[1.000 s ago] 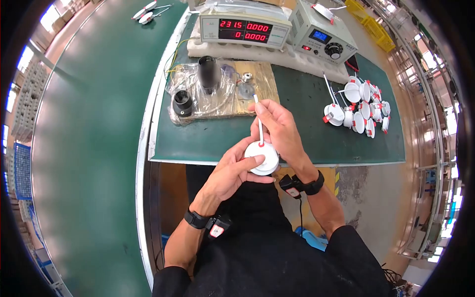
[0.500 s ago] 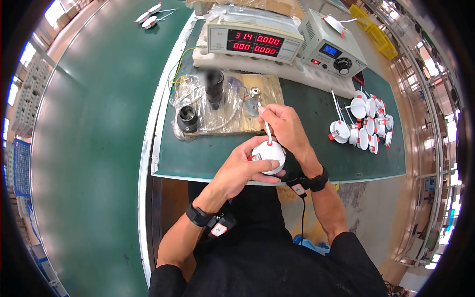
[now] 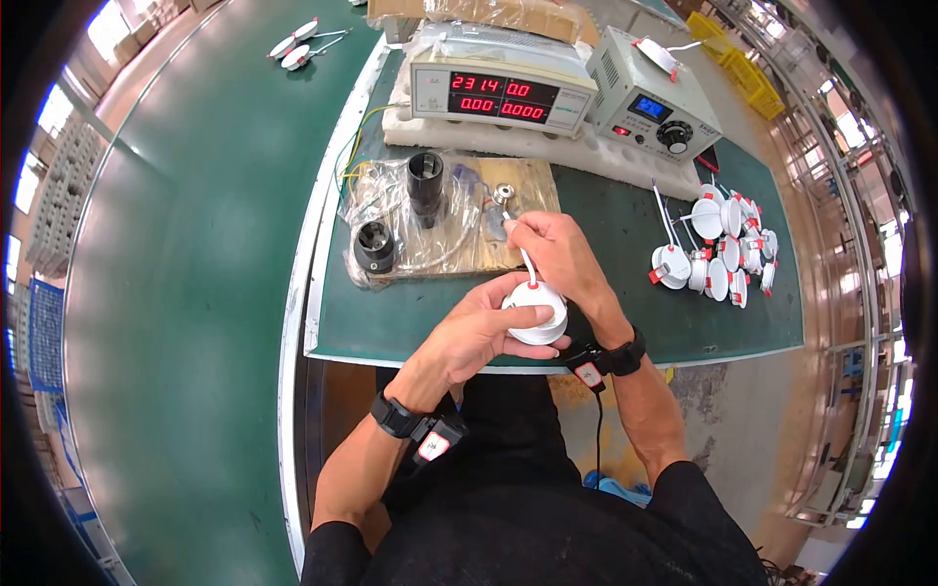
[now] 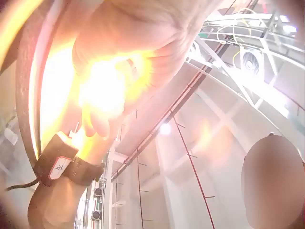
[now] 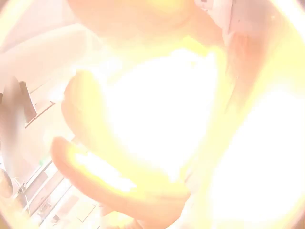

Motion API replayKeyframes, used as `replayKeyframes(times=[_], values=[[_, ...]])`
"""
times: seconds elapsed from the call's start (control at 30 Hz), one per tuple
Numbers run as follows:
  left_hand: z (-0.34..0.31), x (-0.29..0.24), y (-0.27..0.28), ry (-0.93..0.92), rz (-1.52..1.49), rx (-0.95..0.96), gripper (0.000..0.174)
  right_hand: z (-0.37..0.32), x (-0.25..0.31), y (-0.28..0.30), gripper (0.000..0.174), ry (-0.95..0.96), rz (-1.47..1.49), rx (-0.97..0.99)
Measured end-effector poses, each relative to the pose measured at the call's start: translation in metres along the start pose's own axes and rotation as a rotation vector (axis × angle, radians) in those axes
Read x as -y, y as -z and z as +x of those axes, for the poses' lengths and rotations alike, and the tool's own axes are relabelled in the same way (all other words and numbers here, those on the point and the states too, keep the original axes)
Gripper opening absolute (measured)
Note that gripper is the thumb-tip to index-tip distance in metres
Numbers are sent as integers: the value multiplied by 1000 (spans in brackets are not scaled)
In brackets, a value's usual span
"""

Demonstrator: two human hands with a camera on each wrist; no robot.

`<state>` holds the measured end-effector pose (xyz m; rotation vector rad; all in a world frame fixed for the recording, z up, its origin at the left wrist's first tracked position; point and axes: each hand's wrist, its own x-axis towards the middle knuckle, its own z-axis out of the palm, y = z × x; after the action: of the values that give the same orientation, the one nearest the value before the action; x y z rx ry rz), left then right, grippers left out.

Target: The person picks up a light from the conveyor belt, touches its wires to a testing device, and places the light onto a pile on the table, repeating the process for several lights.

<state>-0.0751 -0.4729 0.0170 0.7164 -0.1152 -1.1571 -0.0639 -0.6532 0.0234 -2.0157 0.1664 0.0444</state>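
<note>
- Green tabletop spread beneath the work, with black sockets on a plastic-wrapped board and spare lamps heaped to the right.
- I saw the cable brought closer to the metal contact; a second earlier its tip had stood apart. Whether they touched, I couldn't tell.
- The left hand was closed around the lamp, thumb across its back, holding it up near the table's front edge.
- The right hand pinched the cable near its tip.
- The meter showed 231.4 at top left, against 231.5 a second earlier; its top-right number looked incomplete, so I couldn't judge the load from it.
- Both my wrist views had strong glare. I took that to mean the lamp was probably lit, though its front was hidden from the head view.
</note>
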Motion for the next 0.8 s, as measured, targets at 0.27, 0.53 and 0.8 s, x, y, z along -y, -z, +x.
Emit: replayKeyframes(times=[0.27, 0.53, 0.8], values=[[3, 2, -1, 3, 0, 7, 44, 0, 2, 2, 37, -31, -7, 7], [7, -3, -2, 28, 22, -18, 45, 2, 4, 1, 33, -74, 24, -2], [6, -5, -3, 42, -6, -7, 43, -1, 5, 1, 37, -17, 35, -25]])
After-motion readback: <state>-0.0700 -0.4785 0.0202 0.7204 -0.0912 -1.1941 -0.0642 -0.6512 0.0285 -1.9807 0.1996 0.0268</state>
